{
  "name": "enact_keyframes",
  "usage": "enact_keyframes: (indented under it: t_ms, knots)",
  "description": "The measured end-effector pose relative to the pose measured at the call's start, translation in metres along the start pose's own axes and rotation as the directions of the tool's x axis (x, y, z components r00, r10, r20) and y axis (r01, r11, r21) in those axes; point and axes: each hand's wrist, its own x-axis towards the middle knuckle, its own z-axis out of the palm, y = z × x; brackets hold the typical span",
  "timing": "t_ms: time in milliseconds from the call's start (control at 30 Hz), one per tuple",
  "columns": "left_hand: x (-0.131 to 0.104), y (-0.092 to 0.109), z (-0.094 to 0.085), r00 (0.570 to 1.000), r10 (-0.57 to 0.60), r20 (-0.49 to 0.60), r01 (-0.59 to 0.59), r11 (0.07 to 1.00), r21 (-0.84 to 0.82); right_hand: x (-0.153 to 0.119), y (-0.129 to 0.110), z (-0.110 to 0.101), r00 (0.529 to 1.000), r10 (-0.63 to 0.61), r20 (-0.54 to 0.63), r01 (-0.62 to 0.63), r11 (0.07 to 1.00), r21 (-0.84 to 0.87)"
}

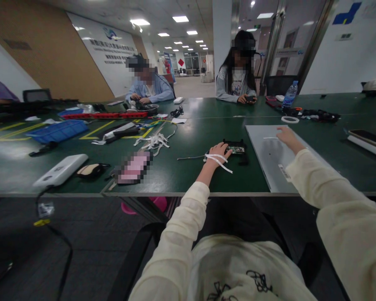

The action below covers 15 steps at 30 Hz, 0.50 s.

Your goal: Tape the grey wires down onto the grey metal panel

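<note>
My left hand point(218, 154) lies palm down with its fingers stretched over the edge of a black frame with a green circuit board point(236, 149). White tape strips point(219, 161) hang across the back of this hand and wrist. A thin grey cable point(191, 158) runs out to the left of it. Over a flat grey panel point(260, 161) reaches my right hand point(286, 137), index finger extended. A short white strip point(270, 138) lies on the panel, its right end close to that hand; whether they touch I cannot tell.
A pile of white strips point(156, 142) and a pink phone-like object point(134, 167) lie to the left, with a blue tray point(59, 133) farther off. Beyond the panel are a tape roll point(290, 120) and a water bottle point(290, 95). Two people sit across the green table point(203, 125).
</note>
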Motion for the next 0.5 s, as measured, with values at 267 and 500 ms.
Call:
enact_keyframes:
  t_ms: [267, 500]
  knots:
    - [-0.005, 0.0, 0.001, 1.0, -0.005, -0.026, 0.006, 1.0, 0.016, 0.048, 0.01, 0.022, 0.979, -0.085, 0.184, 0.119, 0.977, -0.18]
    - [-0.004, -0.001, 0.002, 1.0, -0.003, -0.01, 0.003, 1.0, 0.007, 0.062, 0.03, 0.017, 0.913, -0.203, 0.354, 0.269, 0.952, -0.146]
